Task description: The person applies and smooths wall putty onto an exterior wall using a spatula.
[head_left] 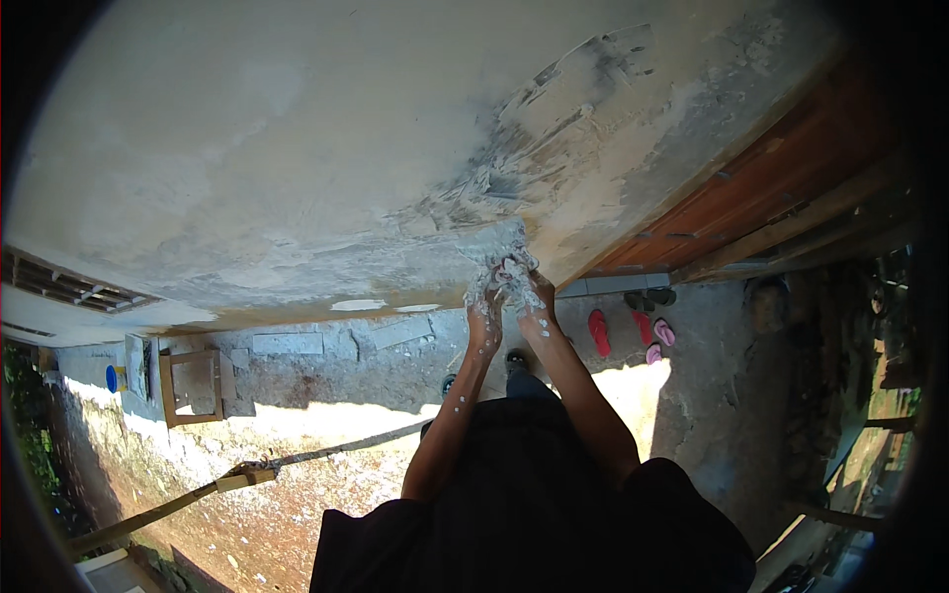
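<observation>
My two hands meet in front of the wall, coated in wet white putty. Both my left hand (482,298) and my right hand (535,295) are closed at the base of a broad, flat scraper (494,238). Its pale blade points up toward the wall (297,178), and I cannot tell whether it touches. A clump of white putty (514,282) sits between the hands and hides part of the fingers. Splashes of it spot both forearms. Above the blade, the wall carries rough grey and tan smears; whitish coating covers much of its left part.
A brown wooden door (751,188) is at the right. Red sandals (599,333) and pink sandals (664,332) lie below it. At left are a wooden frame (166,390), a blue bucket (112,379) and a vent grille (74,282). A bamboo pole (148,516) slants across the lower left.
</observation>
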`<state>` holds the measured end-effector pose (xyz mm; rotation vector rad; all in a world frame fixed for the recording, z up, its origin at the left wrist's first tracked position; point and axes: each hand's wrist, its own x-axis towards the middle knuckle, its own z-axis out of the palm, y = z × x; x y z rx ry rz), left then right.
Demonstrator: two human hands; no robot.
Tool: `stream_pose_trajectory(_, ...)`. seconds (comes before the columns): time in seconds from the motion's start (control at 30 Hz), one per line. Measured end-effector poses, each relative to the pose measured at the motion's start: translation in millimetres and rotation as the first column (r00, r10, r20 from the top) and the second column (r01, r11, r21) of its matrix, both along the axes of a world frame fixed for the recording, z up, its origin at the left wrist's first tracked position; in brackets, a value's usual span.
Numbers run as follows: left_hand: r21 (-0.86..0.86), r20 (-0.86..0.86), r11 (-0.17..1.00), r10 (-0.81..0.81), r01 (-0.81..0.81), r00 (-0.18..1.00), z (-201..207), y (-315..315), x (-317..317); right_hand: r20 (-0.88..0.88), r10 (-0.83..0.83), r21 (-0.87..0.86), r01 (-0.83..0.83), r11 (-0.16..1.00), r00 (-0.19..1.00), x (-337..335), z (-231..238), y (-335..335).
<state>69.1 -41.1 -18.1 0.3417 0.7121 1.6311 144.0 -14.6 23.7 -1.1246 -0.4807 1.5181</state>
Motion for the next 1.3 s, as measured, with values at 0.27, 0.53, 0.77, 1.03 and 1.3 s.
stream_pose_trajectory(0.27, -0.097, -0.254, 0.902, 0.387, -0.421, 0.886, -40, 19, 6, 0.148, 0.293, 0.025, -0.300, 0.954, 0.944, 51, -64, 35)
stream_pose_trajectory(0.53, -0.070, -0.692, 0.776, 0.415, -0.627, 0.591, -34, 31, -15, 0.271, 0.666, -0.197, -0.637, 0.745, 0.695, 107, -45, 63)
stream_pose_trajectory(0.77, -0.058, -0.817, 0.641, 0.409, -0.765, 0.406, -47, 75, 14, 0.318, 0.694, -0.122, -0.698, 0.705, 0.646, 127, -44, 90)
stream_pose_trajectory(1.03, 0.031, -0.646, 0.523, 0.661, -0.852, 0.382, -59, 110, 58, 0.216, 0.736, -0.127, -0.729, 0.672, 0.641, 127, -50, 94)
stream_pose_trajectory(1.3, 0.181, -0.763, 0.548, 0.602, -0.817, 0.235, -50, 122, 78, 0.276, 0.704, -0.111, -0.705, 0.700, 0.655, 150, -64, 115)
